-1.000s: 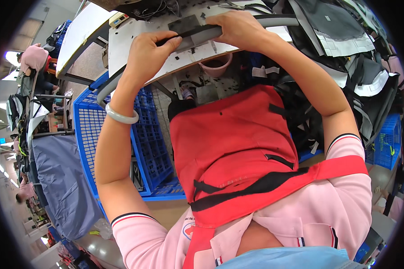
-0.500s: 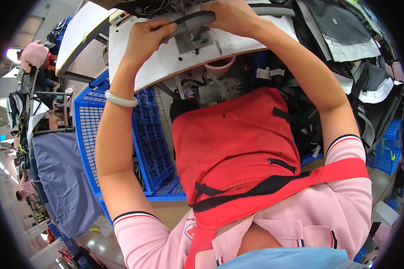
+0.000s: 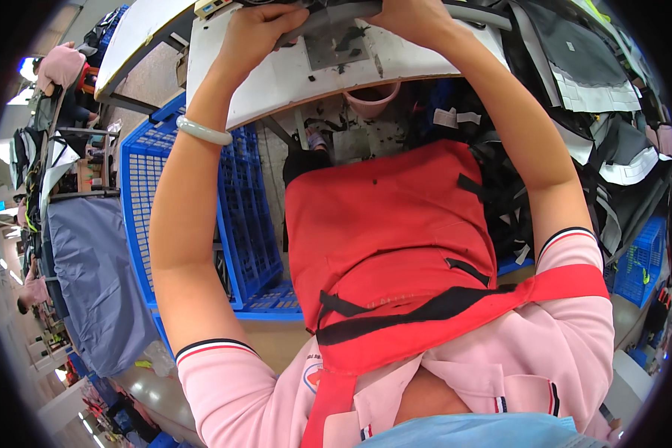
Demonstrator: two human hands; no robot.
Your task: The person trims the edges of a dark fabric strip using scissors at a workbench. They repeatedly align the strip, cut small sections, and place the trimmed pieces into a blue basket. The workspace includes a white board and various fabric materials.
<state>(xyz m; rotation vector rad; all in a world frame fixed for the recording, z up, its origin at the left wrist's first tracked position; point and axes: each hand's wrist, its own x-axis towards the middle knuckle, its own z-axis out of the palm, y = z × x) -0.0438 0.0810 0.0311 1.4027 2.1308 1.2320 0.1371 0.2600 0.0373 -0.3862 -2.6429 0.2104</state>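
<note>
At the top edge of the head view, a grey padded strip with black edging (image 3: 337,13) stretches between my two hands over the white worktable (image 3: 269,89). My left hand (image 3: 260,36) pinches its left part between thumb and fingers. Further along, my right hand (image 3: 414,21) is closed around the strip, and more of it runs out to the right past that hand. Below the strip, a metal plate (image 3: 336,49) is set in the tabletop, with dark scraps on it. The machine parts above are mostly cut off by the view.
Blue plastic crates (image 3: 145,201) stand to my left, beside grey-blue cloth (image 3: 101,284). A pink bucket (image 3: 373,101) sits under the table. Dark fabric pieces with white panels (image 3: 593,89) pile up at the right. A person in pink (image 3: 60,67) is at the far left.
The table, both hands and the strip now sit higher in the view, partly cut off by its top edge. Both hands keep their grip on the strip.
</note>
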